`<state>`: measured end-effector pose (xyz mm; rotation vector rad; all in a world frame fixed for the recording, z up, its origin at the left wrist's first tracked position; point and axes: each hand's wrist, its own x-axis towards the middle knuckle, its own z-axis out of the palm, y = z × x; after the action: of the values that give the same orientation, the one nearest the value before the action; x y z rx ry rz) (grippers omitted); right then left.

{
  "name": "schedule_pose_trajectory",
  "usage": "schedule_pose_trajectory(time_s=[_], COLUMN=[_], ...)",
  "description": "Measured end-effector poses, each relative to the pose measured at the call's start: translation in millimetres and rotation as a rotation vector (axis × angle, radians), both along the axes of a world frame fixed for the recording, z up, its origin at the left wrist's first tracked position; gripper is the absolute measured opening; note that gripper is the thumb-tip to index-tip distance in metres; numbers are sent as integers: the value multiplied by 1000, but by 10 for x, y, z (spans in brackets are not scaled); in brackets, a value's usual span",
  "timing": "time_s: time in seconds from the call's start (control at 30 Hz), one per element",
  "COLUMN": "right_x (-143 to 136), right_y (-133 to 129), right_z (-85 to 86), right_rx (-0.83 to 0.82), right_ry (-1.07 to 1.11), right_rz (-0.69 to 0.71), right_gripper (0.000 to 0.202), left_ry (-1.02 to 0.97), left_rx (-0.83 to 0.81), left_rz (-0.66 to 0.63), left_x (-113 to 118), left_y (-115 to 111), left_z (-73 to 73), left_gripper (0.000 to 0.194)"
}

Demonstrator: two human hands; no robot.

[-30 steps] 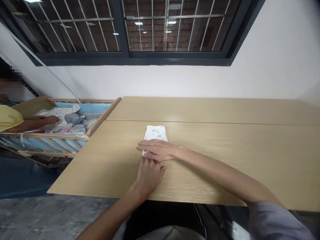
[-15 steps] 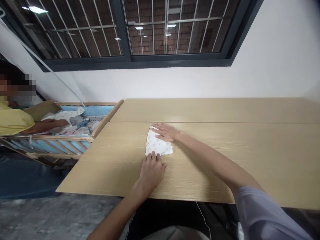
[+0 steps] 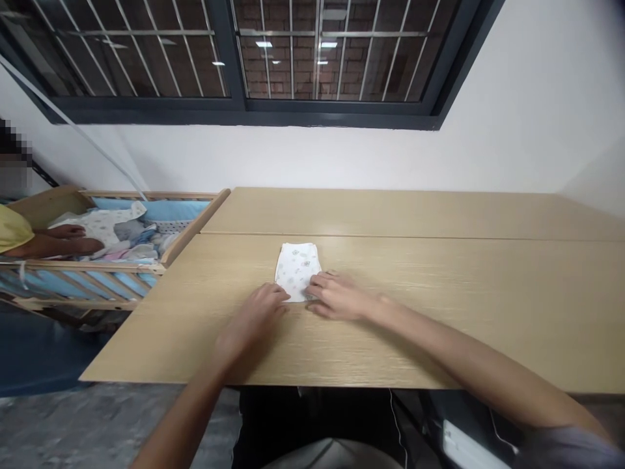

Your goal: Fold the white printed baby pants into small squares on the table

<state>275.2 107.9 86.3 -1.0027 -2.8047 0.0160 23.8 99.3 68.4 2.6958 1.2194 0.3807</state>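
At a table (image 3: 439,293), the left hand (image 3: 258,309) and right hand (image 3: 338,297), fingers bent, touch the near corners of a cloth (image 3: 295,267); whether either grips is unclear.

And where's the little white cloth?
In the head view, the white cloth lies on the table just left of the picture's centre, with the left hand and right hand at its near corners.

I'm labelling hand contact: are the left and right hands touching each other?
Apart: the head view shows white cloth and tabletop between the left hand and right hand.
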Motion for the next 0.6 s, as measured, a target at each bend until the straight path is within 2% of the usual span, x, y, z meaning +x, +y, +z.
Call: schedule_pose_trajectory(time_s=[0.17,0.3,0.47,0.6], right_x=[119,107,23,-10], right_y=[-40,-45,-173,-231], right_z=[-240,-305,-205,-32], right_rx=[50,84,40,-36], right_ry=[49,64,62,141], right_rz=[-76,-99,-140,-198], right_gripper=[26,28,27,20], left_ry=[90,132,133,83], left_rx=[43,81,97,70], left_rz=[23,5,-23,-7], left_x=[-1,23,-23,-36], left_y=[110,107,50,32], left_z=[3,-8,-40,76], left_gripper=[18,21,24,21])
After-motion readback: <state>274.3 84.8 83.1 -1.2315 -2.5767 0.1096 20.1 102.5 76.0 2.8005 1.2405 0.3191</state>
